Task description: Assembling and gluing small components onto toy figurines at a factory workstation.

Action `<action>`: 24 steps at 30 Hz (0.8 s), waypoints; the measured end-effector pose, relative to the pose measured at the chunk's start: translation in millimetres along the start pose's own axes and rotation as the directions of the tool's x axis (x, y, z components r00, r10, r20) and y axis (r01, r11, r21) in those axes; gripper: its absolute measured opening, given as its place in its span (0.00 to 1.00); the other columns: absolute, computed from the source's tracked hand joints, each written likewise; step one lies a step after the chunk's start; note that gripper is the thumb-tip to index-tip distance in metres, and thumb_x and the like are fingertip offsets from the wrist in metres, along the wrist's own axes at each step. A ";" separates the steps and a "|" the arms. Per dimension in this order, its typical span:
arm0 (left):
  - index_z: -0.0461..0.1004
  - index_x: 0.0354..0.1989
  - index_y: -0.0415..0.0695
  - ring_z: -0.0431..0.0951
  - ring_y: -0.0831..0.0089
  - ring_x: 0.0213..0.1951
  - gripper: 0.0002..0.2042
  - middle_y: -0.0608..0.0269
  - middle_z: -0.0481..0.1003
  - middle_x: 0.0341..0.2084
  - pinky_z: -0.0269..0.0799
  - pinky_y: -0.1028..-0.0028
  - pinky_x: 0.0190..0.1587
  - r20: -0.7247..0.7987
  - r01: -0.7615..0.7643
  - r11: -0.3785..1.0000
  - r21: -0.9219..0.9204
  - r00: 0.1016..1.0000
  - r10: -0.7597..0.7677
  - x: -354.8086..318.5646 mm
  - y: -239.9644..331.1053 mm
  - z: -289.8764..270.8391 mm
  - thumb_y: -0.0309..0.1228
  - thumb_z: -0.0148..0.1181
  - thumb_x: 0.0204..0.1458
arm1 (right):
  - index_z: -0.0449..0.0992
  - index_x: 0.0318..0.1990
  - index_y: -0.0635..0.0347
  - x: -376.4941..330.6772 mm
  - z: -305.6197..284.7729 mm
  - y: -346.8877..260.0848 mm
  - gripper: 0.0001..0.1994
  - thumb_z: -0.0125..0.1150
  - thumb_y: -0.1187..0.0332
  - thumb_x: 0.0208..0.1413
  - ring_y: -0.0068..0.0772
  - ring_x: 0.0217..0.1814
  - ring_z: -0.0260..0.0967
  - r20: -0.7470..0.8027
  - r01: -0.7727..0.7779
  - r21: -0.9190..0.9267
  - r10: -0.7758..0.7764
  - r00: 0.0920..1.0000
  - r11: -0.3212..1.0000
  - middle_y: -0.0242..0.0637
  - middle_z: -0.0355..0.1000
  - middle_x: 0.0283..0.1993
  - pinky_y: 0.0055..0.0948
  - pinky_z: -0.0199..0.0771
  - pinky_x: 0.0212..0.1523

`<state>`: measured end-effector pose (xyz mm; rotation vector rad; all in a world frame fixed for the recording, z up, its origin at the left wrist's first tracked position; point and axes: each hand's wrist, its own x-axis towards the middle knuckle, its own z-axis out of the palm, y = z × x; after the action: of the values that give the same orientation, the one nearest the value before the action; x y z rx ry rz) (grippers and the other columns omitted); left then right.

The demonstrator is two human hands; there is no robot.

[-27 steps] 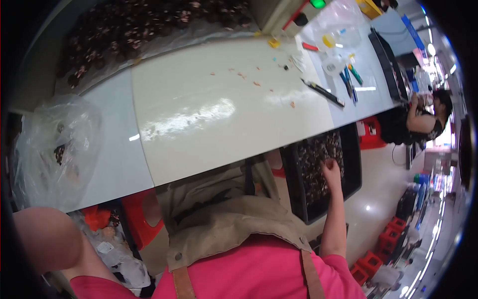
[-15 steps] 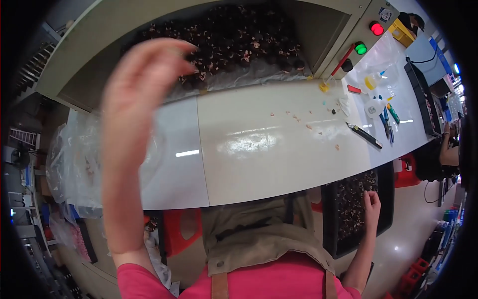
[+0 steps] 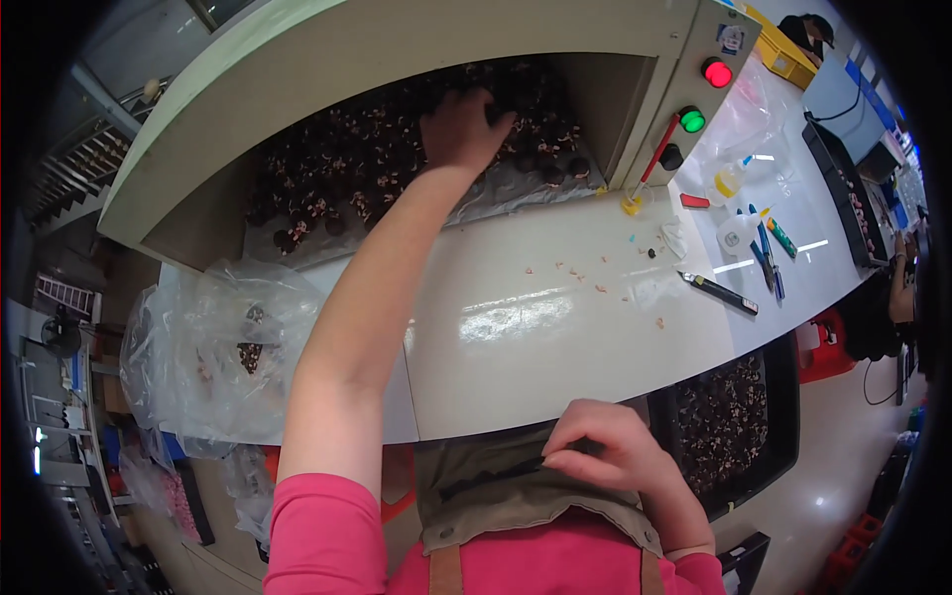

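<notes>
My left hand (image 3: 464,129) reaches into the wide opening of a grey cabinet and lies over a heap of small dark round parts (image 3: 337,188) with pale pinkish bits. Its thumb stands apart from the fingers; the fingertips merge with the dark heap, so any part under them is hidden. My right hand (image 3: 610,446) is in front of my apron (image 3: 496,496), at the table's near edge. Thumb and fingers are curled together in a pinch, and what lies between them is too small to make out. A black tray (image 3: 788,436) of similar dark parts stands right of it.
The grey cabinet (image 3: 397,50) has red and green lights. On the white table (image 3: 516,367) lie a cutter knife (image 3: 719,293), pliers (image 3: 769,263), small bottles and scraps. Clear plastic bags (image 3: 213,357) bunch at the left. A co-worker's arm (image 3: 900,288) shows far right.
My left hand has gone from above the table's left side into the cabinet opening, onto the heap. My right hand has left the black tray and come in front of my apron.
</notes>
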<state>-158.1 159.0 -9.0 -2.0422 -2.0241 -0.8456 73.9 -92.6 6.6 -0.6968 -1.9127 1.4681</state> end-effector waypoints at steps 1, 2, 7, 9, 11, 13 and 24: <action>0.71 0.42 0.49 0.74 0.63 0.38 0.18 0.57 0.72 0.37 0.69 0.69 0.41 0.046 0.037 0.995 -0.093 0.998 -0.033 0.6 -3.2 2.9 0.41 0.61 0.43 | 0.74 0.27 0.62 -3.7 2.0 5.0 0.04 0.64 0.76 0.43 0.29 0.29 0.69 -0.003 -0.044 0.035 0.044 0.999 0.998 0.34 0.72 0.27 0.24 0.67 0.30; 0.71 0.42 0.49 0.74 0.63 0.38 0.18 0.57 0.72 0.37 0.69 0.69 0.41 0.048 0.024 0.996 -0.090 0.999 -0.020 -1.2 -6.9 3.4 0.41 0.61 0.43 | 0.74 0.27 0.62 -9.9 4.4 8.0 0.04 0.64 0.76 0.43 0.28 0.29 0.69 -0.007 -0.077 0.071 0.078 0.997 0.994 0.34 0.72 0.26 0.23 0.67 0.31; 0.69 0.45 0.48 0.73 0.66 0.35 0.19 0.56 0.71 0.34 0.69 0.71 0.39 -0.105 -0.094 0.949 -0.301 0.992 0.065 -20.0 -21.2 -16.0 0.33 0.62 0.43 | 0.73 0.27 0.63 -34.9 1.4 10.6 0.03 0.61 0.76 0.45 0.24 0.30 0.68 -0.120 -0.188 0.165 0.209 0.971 0.968 0.33 0.71 0.27 0.22 0.66 0.32; 0.68 0.47 0.45 0.73 0.68 0.36 0.19 0.57 0.71 0.35 0.70 0.70 0.39 -0.182 -0.052 0.888 -0.458 0.983 -0.037 -39.2 -11.1 -37.6 0.29 0.59 0.45 | 0.72 0.27 0.63 -38.5 1.4 10.9 0.02 0.60 0.77 0.46 0.24 0.30 0.68 -0.152 -0.179 0.192 0.209 0.966 0.965 0.33 0.71 0.27 0.22 0.66 0.33; 0.63 0.54 0.42 0.72 0.74 0.38 0.21 0.61 0.70 0.36 0.68 0.75 0.42 0.103 0.174 0.516 -0.839 0.981 -0.163 -78.9 13.8 -67.9 0.28 0.56 0.51 | 0.73 0.28 0.63 -41.7 2.8 16.3 0.03 0.61 0.75 0.47 0.24 0.30 0.68 -0.243 -0.082 0.120 0.110 0.964 0.989 0.34 0.71 0.28 0.21 0.67 0.33; 0.60 0.56 0.41 0.71 0.74 0.40 0.21 0.64 0.69 0.37 0.67 0.76 0.46 0.406 0.425 0.208 -0.881 0.905 -0.129 -132.8 41.6 -93.1 0.27 0.53 0.53 | 0.71 0.32 0.63 -48.8 9.8 31.1 0.07 0.63 0.76 0.45 0.24 0.31 0.66 -0.332 0.000 0.093 0.031 0.943 0.996 0.34 0.69 0.31 0.21 0.66 0.33; 0.56 0.55 0.39 0.69 0.77 0.47 0.17 0.60 0.65 0.44 0.63 0.78 0.51 0.784 0.799 -0.190 -0.571 0.599 0.163 -334.4 95.7 -120.5 0.23 0.45 0.57 | 0.66 0.39 0.58 -92.4 48.7 57.0 0.20 0.71 0.73 0.38 0.27 0.39 0.61 -0.331 0.003 0.035 0.009 0.943 0.999 0.35 0.61 0.38 0.22 0.64 0.38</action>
<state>-78.9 -198.9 -42.4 -2.3330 -2.8713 -3.1438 101.6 -177.3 -72.3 -0.8701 -1.6241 1.2886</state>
